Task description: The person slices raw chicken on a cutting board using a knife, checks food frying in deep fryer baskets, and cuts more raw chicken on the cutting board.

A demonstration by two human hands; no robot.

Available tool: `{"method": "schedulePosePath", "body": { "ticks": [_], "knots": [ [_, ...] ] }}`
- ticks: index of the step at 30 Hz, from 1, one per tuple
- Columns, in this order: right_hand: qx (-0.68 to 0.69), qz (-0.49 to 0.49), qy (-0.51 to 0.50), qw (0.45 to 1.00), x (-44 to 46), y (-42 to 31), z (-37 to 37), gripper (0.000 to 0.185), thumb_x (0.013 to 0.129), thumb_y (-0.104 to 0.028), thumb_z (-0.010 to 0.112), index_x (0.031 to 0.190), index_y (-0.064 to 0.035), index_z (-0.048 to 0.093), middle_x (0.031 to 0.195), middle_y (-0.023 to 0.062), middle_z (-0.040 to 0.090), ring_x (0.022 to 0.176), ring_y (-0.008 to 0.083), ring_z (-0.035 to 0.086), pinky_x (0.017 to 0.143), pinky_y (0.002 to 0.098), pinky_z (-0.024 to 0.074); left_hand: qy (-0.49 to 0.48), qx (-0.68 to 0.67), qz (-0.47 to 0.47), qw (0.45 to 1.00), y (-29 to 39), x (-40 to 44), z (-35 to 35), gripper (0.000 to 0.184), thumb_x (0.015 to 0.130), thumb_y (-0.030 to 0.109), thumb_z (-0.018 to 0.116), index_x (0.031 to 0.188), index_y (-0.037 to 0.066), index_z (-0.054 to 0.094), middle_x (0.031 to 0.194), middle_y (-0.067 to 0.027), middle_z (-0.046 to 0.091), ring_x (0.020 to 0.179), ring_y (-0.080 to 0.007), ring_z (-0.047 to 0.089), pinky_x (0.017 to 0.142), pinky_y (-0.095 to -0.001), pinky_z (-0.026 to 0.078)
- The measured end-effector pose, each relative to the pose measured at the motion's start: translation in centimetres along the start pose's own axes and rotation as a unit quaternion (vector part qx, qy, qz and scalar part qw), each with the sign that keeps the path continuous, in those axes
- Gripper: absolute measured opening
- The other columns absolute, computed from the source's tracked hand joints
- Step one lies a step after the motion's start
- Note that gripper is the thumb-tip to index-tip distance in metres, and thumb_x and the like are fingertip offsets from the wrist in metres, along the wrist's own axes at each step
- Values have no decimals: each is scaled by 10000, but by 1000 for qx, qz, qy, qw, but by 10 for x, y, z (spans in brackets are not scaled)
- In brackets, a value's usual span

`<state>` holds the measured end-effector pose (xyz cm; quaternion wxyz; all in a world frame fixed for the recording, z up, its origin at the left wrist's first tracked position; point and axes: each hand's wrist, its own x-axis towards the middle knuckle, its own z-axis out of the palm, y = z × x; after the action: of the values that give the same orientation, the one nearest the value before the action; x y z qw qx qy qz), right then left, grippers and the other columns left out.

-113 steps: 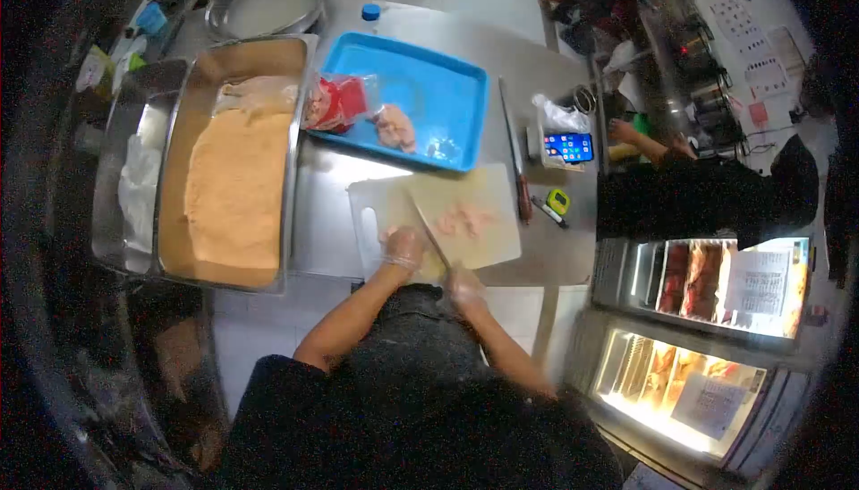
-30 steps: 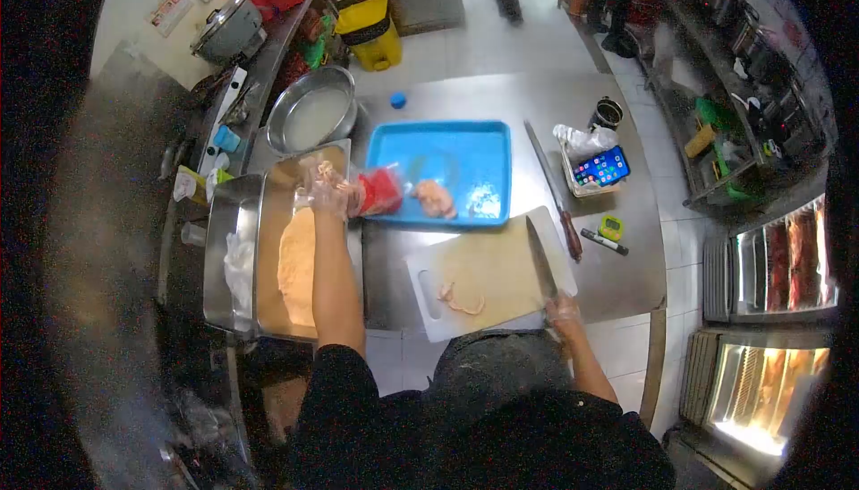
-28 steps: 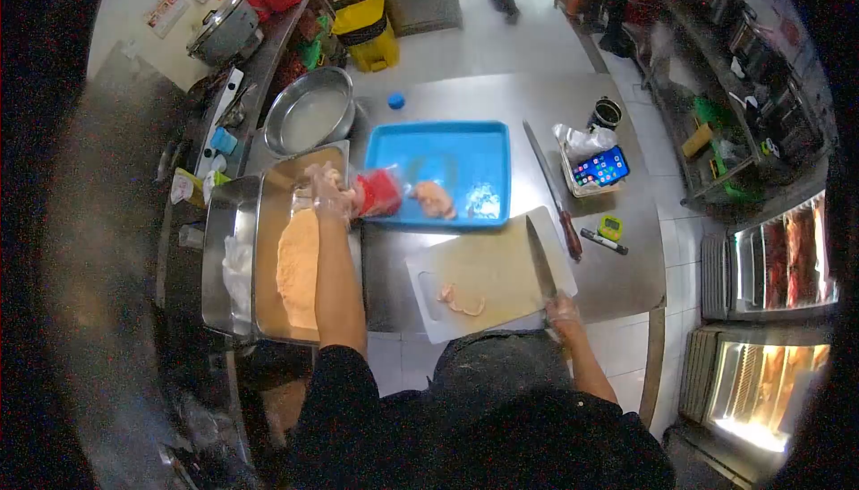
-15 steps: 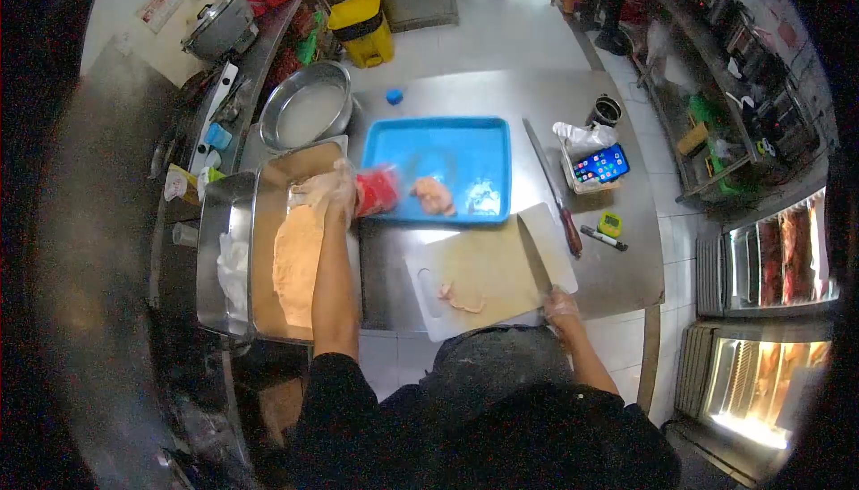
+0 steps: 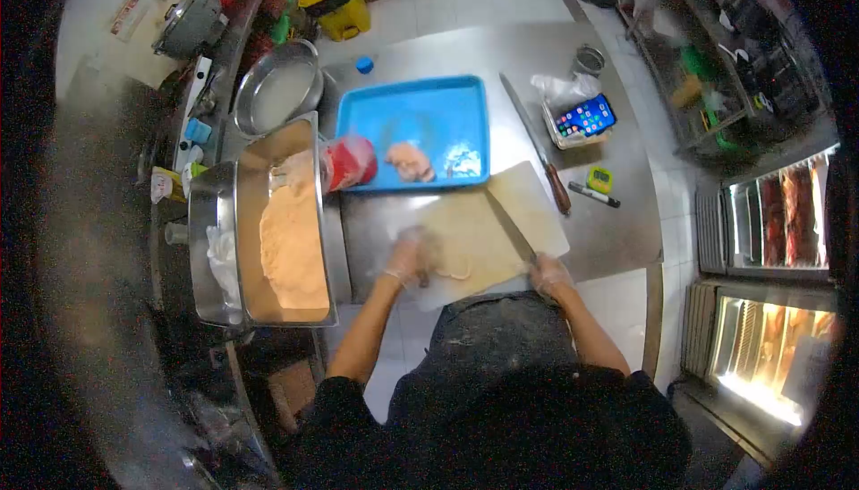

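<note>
My right hand (image 5: 549,276), in a clear plastic glove, grips a kitchen knife (image 5: 512,226) whose long blade lies across the white cutting board (image 5: 488,253). At the board's left part is my gloved left hand (image 5: 412,259), smeared by motion, so its fingers are unclear. Beside it on the board shows a small pale piece of raw meat (image 5: 456,268), partly blurred. Behind the board, a larger piece of raw meat (image 5: 410,161) rests in the blue tray (image 5: 447,105). A red object (image 5: 349,162) with a clear, whitish side leans at the tray's left edge.
On the left stands a deep steel pan (image 5: 327,266) of orange powder (image 5: 293,248), with a steel bowl (image 5: 279,92) behind. A second long knife (image 5: 537,145), a phone (image 5: 586,116) on a container, a green timer (image 5: 599,178) and a marker (image 5: 593,195) lie to the right.
My left hand has left the powder pan and come right and nearer to me, onto the cutting board. The right hand still holds the knife. The whole view has shifted slightly.
</note>
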<state>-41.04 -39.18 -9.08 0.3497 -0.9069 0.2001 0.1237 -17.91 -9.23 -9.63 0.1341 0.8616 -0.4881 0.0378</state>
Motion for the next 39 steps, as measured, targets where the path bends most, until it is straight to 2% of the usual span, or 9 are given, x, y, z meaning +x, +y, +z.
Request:
{"method": "schedulePosePath", "body": {
  "ticks": [11,19,23,25,26,29,33,35,39],
  "knots": [
    [33,31,-45,998,1,-5,-23,287,870,-262,486,950,8,539,963,252,581,923,405,570,804,455,450,-121,-137,-223,957,78,-16,11,208,736,185,658,912,76,678,971,-172,622,832,-322,607,750,-406,500],
    [-69,92,7,993,-7,26,-8,352,873,-328,508,1050,-25,542,1105,204,573,1056,378,531,798,477,467,28,-423,-386,819,115,58,-20,232,819,188,589,984,40,658,960,-125,644,826,-262,624,738,-358,510],
    [-126,-94,81,984,-29,19,-46,282,848,-261,515,1032,-53,564,1082,199,582,1019,372,539,789,495,455,159,-324,-394,845,77,-6,62,242,883,204,541,1013,17,620,929,-100,645,798,-180,616,677,-323,517],
    [-151,-45,35,987,-19,-4,-70,279,825,-225,547,1035,-42,568,986,188,605,930,371,577,775,479,475,170,-469,-530,686,85,-39,53,252,901,174,497,1092,47,599,1012,-111,632,804,-187,619,683,-314,520],
    [-166,-16,4,986,-21,-10,-71,280,814,-206,563,1036,-36,571,938,183,616,886,370,596,769,471,485,292,-635,-533,478,115,-45,9,317,939,254,459,1143,33,560,1036,-112,617,882,-192,603,723,-324,503],
    [-159,-310,136,928,20,59,-34,257,823,-280,532,894,-40,589,861,176,608,823,354,565,718,457,463,420,-639,-539,353,149,-118,-2,396,959,325,421,1183,16,526,1042,-104,608,912,-202,587,743,-335,488],
    [-71,-379,139,912,38,74,10,268,873,-262,481,933,-31,602,896,167,610,846,308,561,760,418,449,504,-556,-560,350,223,-246,-5,452,919,388,483,1200,34,508,1170,-119,572,1043,-237,545,879,-389,442],
    [69,-391,182,900,46,54,39,276,908,-254,451,970,-34,606,929,151,614,869,259,566,766,397,445,643,-586,-385,310,265,-337,60,470,907,387,505,1219,36,500,1194,-121,566,1038,-245,556,851,-384,454],
    [90,-517,-236,818,-107,-123,88,350,841,-214,537,1148,-47,526,974,130,584,910,286,551,820,432,445,568,-408,-666,259,346,-494,112,429,890,343,544,1201,49,514,1198,-98,570,961,-233,583,763,-384,475]
  ]
}}
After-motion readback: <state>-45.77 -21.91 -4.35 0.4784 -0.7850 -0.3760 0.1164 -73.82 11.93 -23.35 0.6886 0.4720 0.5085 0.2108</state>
